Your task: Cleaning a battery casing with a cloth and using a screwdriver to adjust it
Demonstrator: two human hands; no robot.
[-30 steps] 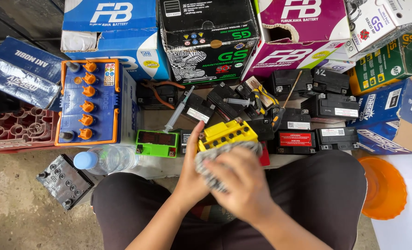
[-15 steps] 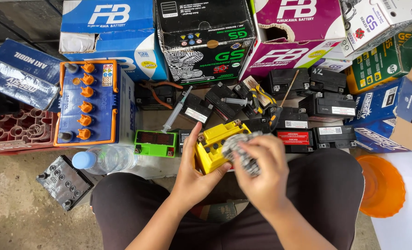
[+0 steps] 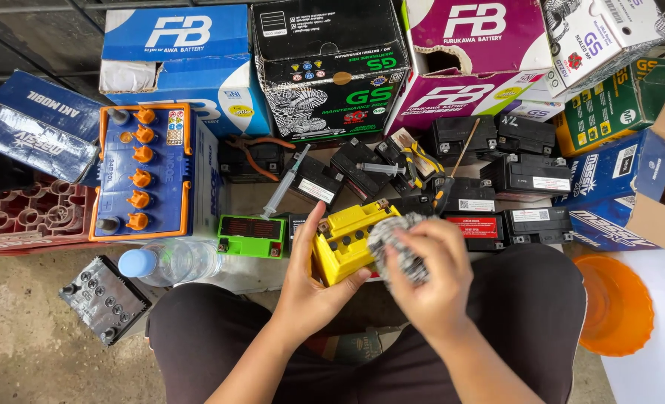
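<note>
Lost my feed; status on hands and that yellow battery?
Left hand grips yellow battery. Right hand presses grey rag on it. Green battery beside, apart.

This is looking like a small battery repair shop or stall, with the work going on at floor level on bare concrete (image 3: pixel 18 337). Cardboard battery boxes (image 3: pixel 325 67) are standing stacked in a row, small black batteries (image 3: pixel 527 176) are crowding the ground before them, and pliers (image 3: pixel 261 153) and a syringe (image 3: pixel 284 187) are lying among them
</note>
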